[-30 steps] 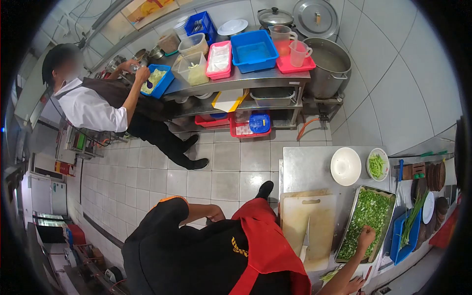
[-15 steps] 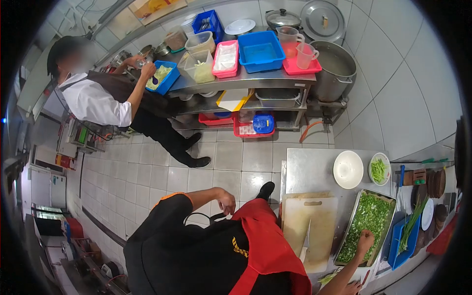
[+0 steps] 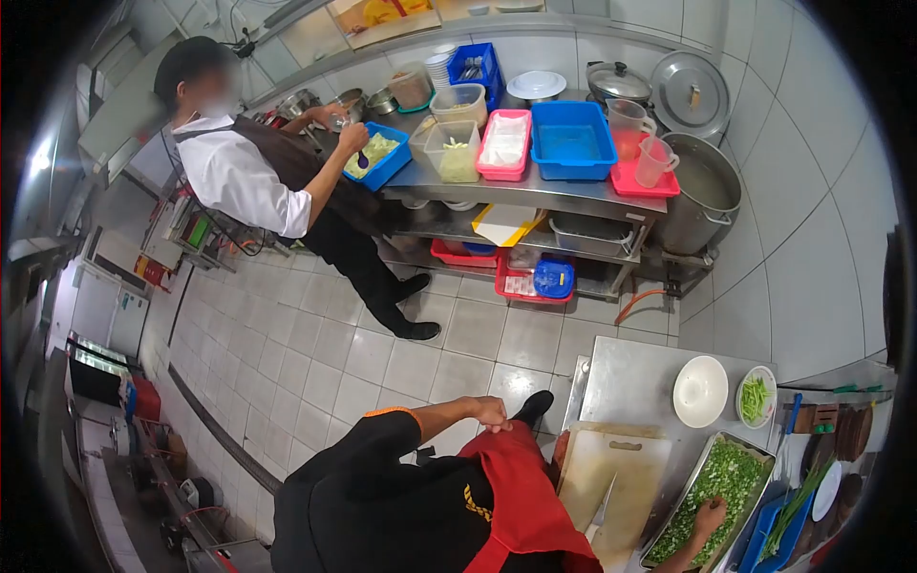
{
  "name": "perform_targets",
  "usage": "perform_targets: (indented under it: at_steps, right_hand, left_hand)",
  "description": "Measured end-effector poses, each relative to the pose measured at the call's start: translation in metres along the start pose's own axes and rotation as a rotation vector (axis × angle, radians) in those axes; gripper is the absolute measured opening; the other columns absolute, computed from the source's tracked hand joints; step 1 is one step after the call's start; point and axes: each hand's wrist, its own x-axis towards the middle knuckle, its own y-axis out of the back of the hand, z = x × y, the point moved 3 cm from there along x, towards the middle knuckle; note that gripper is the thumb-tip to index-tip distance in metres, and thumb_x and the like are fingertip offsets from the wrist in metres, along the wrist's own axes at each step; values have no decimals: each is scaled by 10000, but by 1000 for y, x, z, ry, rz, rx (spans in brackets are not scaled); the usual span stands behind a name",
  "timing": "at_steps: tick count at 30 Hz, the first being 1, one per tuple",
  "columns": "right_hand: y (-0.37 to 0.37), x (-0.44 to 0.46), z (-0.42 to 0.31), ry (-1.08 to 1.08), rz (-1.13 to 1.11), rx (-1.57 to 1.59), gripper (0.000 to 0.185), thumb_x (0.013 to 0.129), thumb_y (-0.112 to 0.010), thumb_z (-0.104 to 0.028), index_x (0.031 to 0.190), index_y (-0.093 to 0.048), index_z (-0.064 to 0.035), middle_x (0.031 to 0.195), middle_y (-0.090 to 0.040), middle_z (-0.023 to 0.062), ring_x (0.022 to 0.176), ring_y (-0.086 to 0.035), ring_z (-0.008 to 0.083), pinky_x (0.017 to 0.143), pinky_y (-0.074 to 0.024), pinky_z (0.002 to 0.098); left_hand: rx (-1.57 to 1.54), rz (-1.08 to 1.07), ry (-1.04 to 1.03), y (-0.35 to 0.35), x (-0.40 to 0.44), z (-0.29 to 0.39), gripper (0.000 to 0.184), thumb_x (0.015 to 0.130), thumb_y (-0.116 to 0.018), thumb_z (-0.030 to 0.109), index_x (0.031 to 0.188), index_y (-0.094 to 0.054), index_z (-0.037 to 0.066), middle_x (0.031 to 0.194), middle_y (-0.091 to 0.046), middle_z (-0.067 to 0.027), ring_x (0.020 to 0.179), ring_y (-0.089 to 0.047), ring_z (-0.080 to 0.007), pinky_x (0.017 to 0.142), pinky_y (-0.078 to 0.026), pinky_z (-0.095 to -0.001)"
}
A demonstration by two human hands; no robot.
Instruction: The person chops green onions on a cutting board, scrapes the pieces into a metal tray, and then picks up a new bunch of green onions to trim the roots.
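Observation:
My right hand (image 3: 709, 520) reaches down into a metal tray (image 3: 759, 460) of chopped green onions (image 3: 731, 477), fingertips drawn together in the pieces. Loosely curled, my left hand (image 3: 492, 413) hangs by the upper edge of my red apron (image 3: 521, 473); nothing shows in its fingers. Left of the tray, a white cutting board (image 3: 621, 468) lies on another board. A knife (image 3: 602, 508) rests on it. A white bowl (image 3: 700, 392) and a smaller bowl of cut green stalks (image 3: 755, 399) stand behind the tray.
A blue basket (image 3: 764, 535) with whole green onions stands right of the tray. Across the tiled floor, a co-worker (image 3: 248, 181) stands at a steel shelf table (image 3: 592, 191) holding tubs, jugs and a blue bin (image 3: 573, 138). A large pot (image 3: 702, 191) stands beside it.
The view has shifted, so the surroundings sit lower and further right. My left hand has come closer to the apron. My right hand stays in the green onions.

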Motion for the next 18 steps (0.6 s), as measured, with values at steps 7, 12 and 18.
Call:
perform_targets:
  at_steps: [7,12,18]
  right_hand:
    - [2,15,13,-109,172,-12,121,829,-533,48,835,-647,6,702,-600,139,597,-553,261,629,-477,415]
    - [21,19,20,-18,191,-41,117,863,-531,-6,848,-646,-12,739,-614,148,648,-585,279,626,-474,410]
    - [22,23,21,-65,236,-78,68,869,-594,-68,865,-637,-15,756,-608,139,682,-588,277,640,-469,401]
  left_hand:
    - [-43,125,330,-14,-10,-94,353,860,-522,331,736,-683,42,689,-671,-91,604,-660,-200,556,-528,-332]
    - [19,89,414,-21,-2,-141,305,851,-530,290,804,-674,25,686,-664,-94,617,-658,-195,541,-529,-340]
    - [-104,173,290,-12,-2,-98,258,839,-543,253,889,-664,31,674,-657,-94,601,-648,-188,527,-515,-334]
